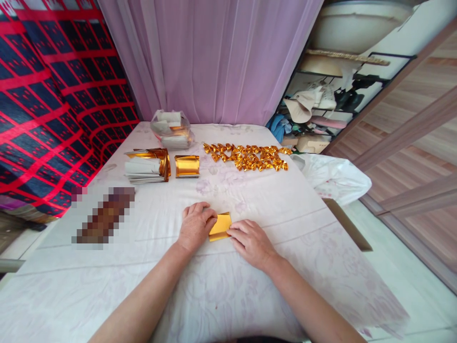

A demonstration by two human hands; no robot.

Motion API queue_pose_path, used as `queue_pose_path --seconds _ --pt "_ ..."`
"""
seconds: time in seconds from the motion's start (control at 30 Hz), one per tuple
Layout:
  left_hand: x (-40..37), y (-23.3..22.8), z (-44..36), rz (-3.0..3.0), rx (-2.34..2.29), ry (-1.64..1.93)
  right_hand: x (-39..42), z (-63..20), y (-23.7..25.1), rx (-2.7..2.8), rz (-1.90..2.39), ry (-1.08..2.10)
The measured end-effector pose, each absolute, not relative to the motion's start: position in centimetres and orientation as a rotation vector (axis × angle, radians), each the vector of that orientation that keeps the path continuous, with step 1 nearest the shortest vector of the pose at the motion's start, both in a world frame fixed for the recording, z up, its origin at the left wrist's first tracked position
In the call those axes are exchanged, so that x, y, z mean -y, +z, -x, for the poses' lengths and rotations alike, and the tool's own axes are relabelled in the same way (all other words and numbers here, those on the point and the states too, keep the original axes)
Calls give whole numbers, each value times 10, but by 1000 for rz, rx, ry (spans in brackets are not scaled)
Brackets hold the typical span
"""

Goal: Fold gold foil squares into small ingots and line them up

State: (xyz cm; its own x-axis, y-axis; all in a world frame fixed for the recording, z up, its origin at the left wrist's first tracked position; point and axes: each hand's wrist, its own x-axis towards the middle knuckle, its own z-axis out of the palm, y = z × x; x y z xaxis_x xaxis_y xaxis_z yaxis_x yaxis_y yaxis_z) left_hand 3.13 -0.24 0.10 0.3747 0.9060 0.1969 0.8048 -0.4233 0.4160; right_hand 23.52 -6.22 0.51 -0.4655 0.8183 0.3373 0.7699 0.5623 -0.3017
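A sheet of shiny gold foil paper [220, 226] lies on the table in front of me, with a fold along its near edge. My left hand [195, 226] has its fingers bent and closed on the paper's left side. At the right edge, the fingers of my right hand [251, 242] pinch the paper near its lower corner. Beyond the hands is a small flat stack of gold foil sheets [187, 166]. To its left stands a fanned bundle of gold and white paper [148, 166]. Several folded gold foil pieces [255, 157] sit in rows at the back right.
A clear plastic bag [172, 129] of paper rolls stands at the table's back edge, before a purple curtain [217, 62]. A blurred-out item [105, 215] lies at left. Right of the table are a white plastic bag [335, 176] and a loaded shelf rack [330, 74].
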Motion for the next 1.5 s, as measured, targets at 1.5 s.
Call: queue_pose_path --seconds 1.5 --pt "22 31 -21 -2717 -1112 1513 28 -237 40 1832 990 405"
